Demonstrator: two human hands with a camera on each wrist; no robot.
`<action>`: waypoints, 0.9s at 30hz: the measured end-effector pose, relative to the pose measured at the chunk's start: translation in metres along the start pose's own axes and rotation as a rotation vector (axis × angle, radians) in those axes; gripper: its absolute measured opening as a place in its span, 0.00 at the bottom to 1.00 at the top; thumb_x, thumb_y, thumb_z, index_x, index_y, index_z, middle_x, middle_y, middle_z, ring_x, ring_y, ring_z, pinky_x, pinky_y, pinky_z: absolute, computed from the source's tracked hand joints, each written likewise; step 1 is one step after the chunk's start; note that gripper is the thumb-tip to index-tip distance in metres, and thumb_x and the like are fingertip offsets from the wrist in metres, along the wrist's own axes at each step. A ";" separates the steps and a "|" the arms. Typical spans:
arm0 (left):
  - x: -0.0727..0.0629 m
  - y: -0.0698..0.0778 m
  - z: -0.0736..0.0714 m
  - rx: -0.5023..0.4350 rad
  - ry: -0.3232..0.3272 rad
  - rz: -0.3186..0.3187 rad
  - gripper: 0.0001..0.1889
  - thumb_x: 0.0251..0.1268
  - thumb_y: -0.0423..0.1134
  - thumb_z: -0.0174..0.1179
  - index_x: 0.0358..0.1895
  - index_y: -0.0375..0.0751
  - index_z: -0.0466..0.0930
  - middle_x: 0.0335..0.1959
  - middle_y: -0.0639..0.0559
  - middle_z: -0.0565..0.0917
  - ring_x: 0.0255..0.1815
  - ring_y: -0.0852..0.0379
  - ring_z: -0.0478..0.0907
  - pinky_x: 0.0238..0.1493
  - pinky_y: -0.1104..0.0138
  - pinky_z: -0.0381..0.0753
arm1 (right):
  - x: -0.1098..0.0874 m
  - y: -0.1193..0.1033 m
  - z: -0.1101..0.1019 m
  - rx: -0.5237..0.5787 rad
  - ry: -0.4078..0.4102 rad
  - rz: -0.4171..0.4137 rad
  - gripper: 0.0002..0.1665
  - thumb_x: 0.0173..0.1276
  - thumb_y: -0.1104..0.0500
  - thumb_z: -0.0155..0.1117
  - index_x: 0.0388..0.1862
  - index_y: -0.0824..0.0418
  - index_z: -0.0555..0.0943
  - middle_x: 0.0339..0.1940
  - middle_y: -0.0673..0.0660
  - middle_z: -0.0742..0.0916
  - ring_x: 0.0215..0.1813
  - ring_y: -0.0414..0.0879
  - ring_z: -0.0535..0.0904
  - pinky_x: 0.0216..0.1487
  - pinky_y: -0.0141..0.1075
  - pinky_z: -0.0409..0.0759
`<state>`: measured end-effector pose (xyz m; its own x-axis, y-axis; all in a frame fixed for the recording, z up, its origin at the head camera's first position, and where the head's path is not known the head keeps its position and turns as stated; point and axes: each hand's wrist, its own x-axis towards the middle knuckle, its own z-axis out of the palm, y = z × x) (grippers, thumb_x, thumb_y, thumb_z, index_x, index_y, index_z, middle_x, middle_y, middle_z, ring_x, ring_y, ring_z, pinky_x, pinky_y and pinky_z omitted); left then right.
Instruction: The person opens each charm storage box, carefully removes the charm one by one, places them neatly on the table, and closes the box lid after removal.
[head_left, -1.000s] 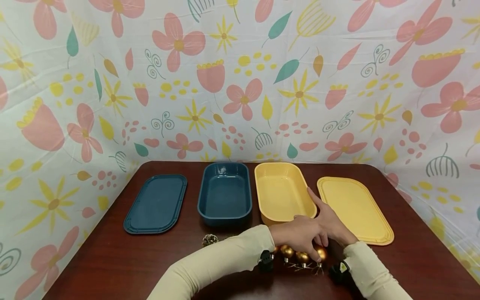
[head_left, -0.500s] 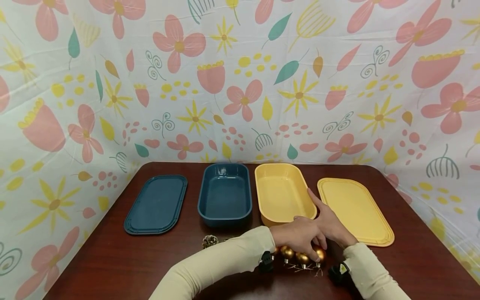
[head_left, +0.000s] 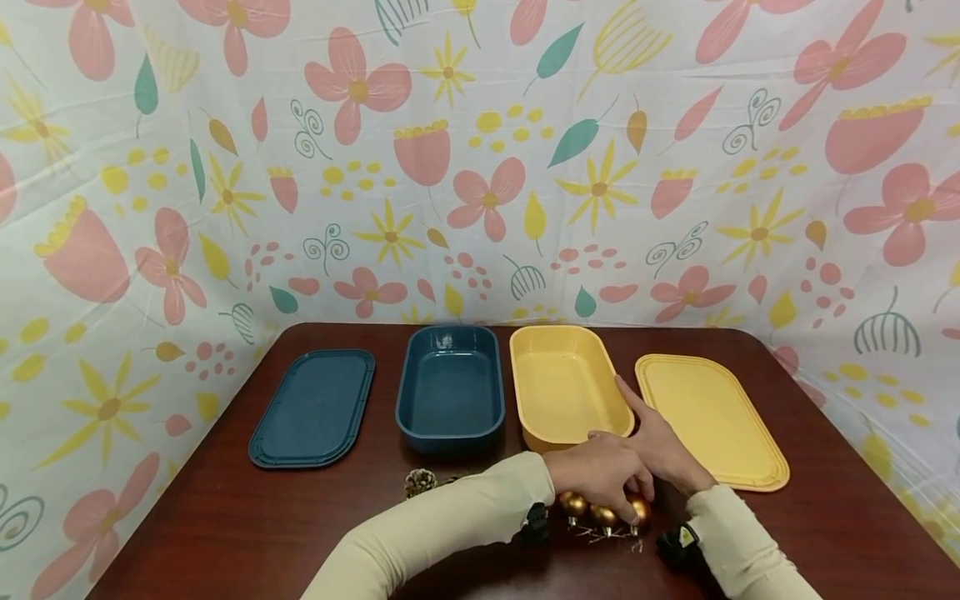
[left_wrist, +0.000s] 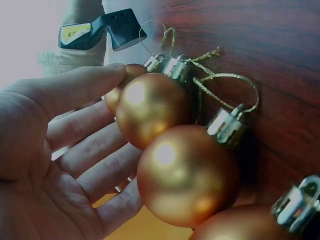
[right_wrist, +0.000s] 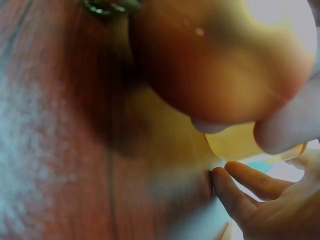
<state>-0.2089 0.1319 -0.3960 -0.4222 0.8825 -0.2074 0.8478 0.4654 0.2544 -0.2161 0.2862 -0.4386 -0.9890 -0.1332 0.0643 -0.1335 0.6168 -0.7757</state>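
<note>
My left hand point(head_left: 596, 471) crosses in front of my right hand. Its thumb and fingers pinch the gold Christmas bauble point(head_left: 639, 507) at the right end of a row. In the left wrist view, the thumb presses that far bauble, while the fingers spread behind the nearer baubles point(left_wrist: 187, 175) with silver caps and gold loops. The held bauble point(right_wrist: 225, 60) looms blurred in the right wrist view. My right hand point(head_left: 663, 446) extends its fingers along the near right corner of the yellow box point(head_left: 566, 387); its lower part is hidden by my left hand.
A blue box point(head_left: 450, 392) stands left of the yellow one. The flat blue lid point(head_left: 315, 408) lies at the left, the yellow lid point(head_left: 708, 417) at the right. A pine cone point(head_left: 420, 482) peeks out behind my left sleeve. Patterned cloth point(head_left: 480, 167) hangs behind the table.
My left forearm has shifted slightly right, and its sleeve now covers the leftmost bauble that showed before. My right hand keeps its place.
</note>
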 end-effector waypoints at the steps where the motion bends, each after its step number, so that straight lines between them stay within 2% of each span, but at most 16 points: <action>1: 0.000 0.000 0.000 0.006 0.001 -0.001 0.15 0.57 0.51 0.74 0.49 0.62 0.88 0.44 0.70 0.89 0.43 0.79 0.80 0.44 0.88 0.71 | 0.000 0.000 0.000 0.001 0.001 0.000 0.65 0.63 0.40 0.73 0.85 0.52 0.42 0.84 0.63 0.54 0.81 0.68 0.54 0.70 0.62 0.66; 10: 0.001 0.001 0.002 0.064 0.010 -0.018 0.16 0.58 0.53 0.73 0.50 0.64 0.88 0.44 0.73 0.88 0.43 0.81 0.79 0.46 0.88 0.70 | 0.001 0.000 0.000 0.015 0.000 0.000 0.65 0.63 0.40 0.73 0.85 0.52 0.41 0.84 0.64 0.55 0.81 0.67 0.53 0.71 0.61 0.65; 20: 0.001 0.001 0.001 0.059 -0.003 -0.008 0.17 0.59 0.52 0.72 0.53 0.63 0.87 0.46 0.72 0.88 0.44 0.80 0.80 0.46 0.88 0.70 | 0.000 0.001 0.001 0.028 -0.003 0.003 0.65 0.63 0.41 0.73 0.85 0.51 0.41 0.84 0.64 0.54 0.82 0.66 0.52 0.71 0.62 0.64; 27: 0.001 0.002 0.001 0.059 -0.014 -0.030 0.19 0.59 0.52 0.72 0.55 0.64 0.85 0.48 0.73 0.87 0.46 0.80 0.79 0.46 0.88 0.71 | 0.001 0.001 0.000 0.012 -0.001 0.003 0.65 0.63 0.40 0.72 0.85 0.50 0.41 0.84 0.64 0.55 0.82 0.67 0.52 0.70 0.62 0.65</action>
<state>-0.2076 0.1334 -0.3967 -0.4431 0.8672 -0.2274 0.8527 0.4860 0.1917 -0.2170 0.2865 -0.4395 -0.9893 -0.1322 0.0617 -0.1301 0.6077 -0.7834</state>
